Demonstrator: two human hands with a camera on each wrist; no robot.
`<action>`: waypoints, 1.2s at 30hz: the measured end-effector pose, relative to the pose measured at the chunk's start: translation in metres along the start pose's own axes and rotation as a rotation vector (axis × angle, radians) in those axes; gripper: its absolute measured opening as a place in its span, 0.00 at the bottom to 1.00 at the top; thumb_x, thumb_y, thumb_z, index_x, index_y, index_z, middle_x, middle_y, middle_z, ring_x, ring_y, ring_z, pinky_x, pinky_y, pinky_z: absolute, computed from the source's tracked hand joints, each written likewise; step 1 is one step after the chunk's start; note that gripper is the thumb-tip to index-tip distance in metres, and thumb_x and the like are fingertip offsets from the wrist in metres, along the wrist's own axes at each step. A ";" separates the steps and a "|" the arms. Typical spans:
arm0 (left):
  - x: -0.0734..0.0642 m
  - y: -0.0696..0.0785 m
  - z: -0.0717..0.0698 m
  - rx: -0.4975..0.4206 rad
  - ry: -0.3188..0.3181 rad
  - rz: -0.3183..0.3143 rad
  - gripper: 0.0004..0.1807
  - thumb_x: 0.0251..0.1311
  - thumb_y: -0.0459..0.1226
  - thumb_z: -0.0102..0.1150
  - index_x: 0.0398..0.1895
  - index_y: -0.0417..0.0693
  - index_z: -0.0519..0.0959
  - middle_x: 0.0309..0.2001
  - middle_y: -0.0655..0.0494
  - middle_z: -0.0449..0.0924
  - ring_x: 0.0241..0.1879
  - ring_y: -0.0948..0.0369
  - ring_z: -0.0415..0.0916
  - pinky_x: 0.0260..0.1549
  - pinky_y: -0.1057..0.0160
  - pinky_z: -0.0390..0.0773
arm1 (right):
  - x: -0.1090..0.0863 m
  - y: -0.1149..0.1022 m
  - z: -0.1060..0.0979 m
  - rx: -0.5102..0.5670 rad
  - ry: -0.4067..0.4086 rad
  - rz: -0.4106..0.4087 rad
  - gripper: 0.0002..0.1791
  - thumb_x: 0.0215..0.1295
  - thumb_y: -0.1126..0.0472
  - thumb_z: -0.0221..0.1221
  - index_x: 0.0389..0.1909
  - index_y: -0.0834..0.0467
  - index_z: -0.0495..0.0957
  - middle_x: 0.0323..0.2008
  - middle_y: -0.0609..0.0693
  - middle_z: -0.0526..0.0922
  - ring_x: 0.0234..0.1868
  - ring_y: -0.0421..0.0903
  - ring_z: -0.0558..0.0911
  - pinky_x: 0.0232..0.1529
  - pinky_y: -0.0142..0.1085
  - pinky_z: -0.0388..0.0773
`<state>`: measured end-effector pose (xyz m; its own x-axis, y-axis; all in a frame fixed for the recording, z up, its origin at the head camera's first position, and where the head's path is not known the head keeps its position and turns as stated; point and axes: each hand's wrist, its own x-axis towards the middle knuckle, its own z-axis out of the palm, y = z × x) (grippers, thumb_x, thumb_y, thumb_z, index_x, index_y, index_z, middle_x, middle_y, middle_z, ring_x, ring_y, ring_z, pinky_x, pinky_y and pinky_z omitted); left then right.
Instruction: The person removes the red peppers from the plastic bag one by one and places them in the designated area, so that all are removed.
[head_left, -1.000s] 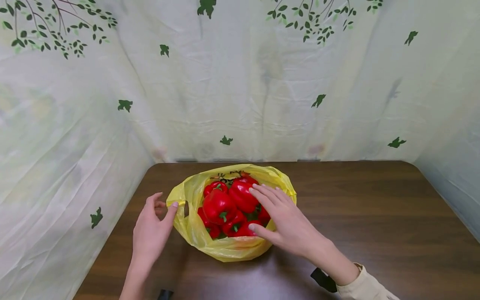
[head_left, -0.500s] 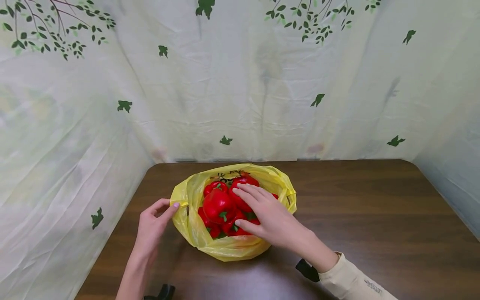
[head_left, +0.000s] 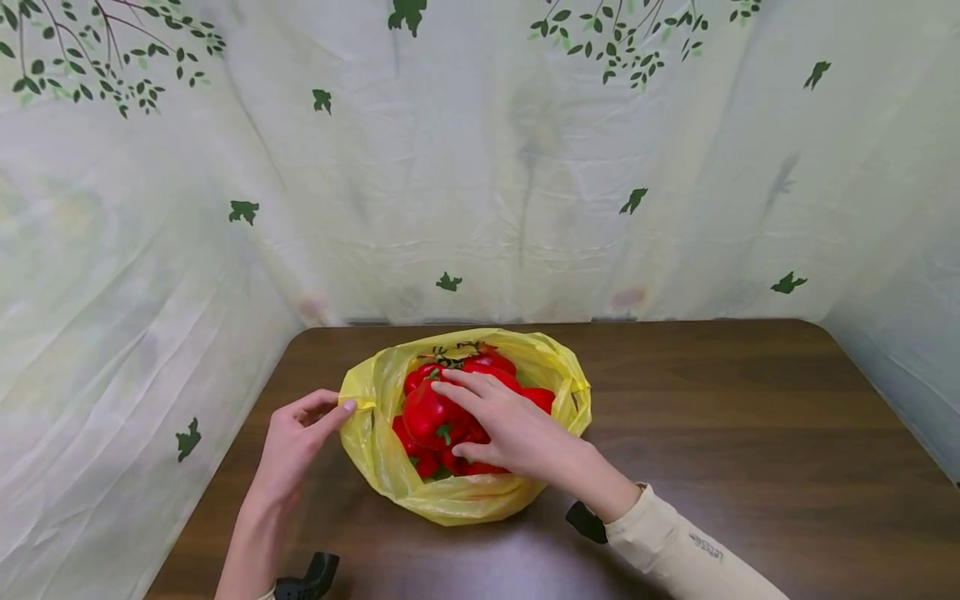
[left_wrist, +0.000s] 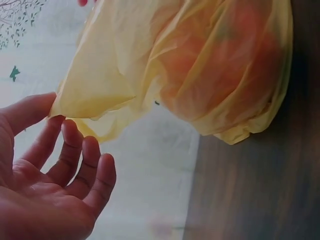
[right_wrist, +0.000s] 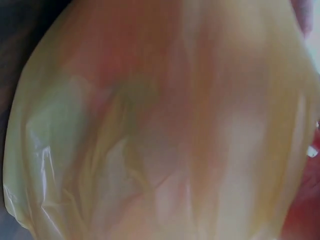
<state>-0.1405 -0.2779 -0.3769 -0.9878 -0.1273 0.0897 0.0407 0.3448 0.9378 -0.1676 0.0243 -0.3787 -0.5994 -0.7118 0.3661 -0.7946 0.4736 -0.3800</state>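
Note:
A yellow plastic bag [head_left: 450, 507] stands with its mouth wide, filled with several red bell peppers [head_left: 427, 410] that have green stems. My left hand [head_left: 294, 437] pinches the bag's left handle between thumb and index finger; in the left wrist view the other fingers of this hand [left_wrist: 62, 180] curve loosely below the stretched plastic. Over the peppers lies my right hand [head_left: 513, 425], fingers spread and slightly bent, its fingertips right at the large front pepper. The bag's side [right_wrist: 135, 150] fills the right wrist view, with red showing through. Peppers under the right palm are hidden.
The bag rests on a dark brown wooden table [head_left: 712, 433]. A pale curtain [head_left: 570, 208] printed with green leaves hangs behind it and on both sides. A black wrist device [head_left: 307, 577] is at the left wrist, another [head_left: 585, 522] at the right.
My right hand has moved left across the peppers, from the bag's right side to the large front pepper. My left hand has closed its thumb and index finger on the bag's handle.

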 end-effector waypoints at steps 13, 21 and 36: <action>0.003 0.001 -0.007 -0.002 -0.039 -0.034 0.17 0.63 0.44 0.66 0.40 0.35 0.82 0.30 0.56 0.81 0.31 0.58 0.76 0.35 0.62 0.78 | 0.017 0.005 0.013 -0.109 -0.038 -0.042 0.47 0.52 0.45 0.74 0.72 0.48 0.63 0.71 0.51 0.63 0.68 0.49 0.66 0.67 0.45 0.63; 0.004 -0.006 -0.009 -0.051 -0.009 -0.054 0.15 0.61 0.43 0.67 0.36 0.38 0.83 0.26 0.57 0.79 0.26 0.57 0.76 0.37 0.60 0.76 | 0.025 0.002 0.028 -0.167 -0.022 0.001 0.49 0.49 0.44 0.74 0.72 0.47 0.62 0.69 0.49 0.65 0.65 0.50 0.68 0.66 0.46 0.63; 0.001 -0.004 -0.012 -0.075 -0.002 -0.073 0.16 0.61 0.43 0.67 0.38 0.37 0.83 0.26 0.56 0.80 0.25 0.56 0.77 0.38 0.59 0.76 | 0.024 -0.002 0.032 -0.061 0.056 0.088 0.50 0.45 0.50 0.77 0.68 0.53 0.60 0.58 0.48 0.74 0.57 0.45 0.73 0.62 0.42 0.70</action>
<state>-0.1403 -0.2903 -0.3769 -0.9889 -0.1472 0.0199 -0.0199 0.2643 0.9642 -0.1778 -0.0106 -0.3965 -0.6700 -0.6369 0.3814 -0.7422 0.5650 -0.3605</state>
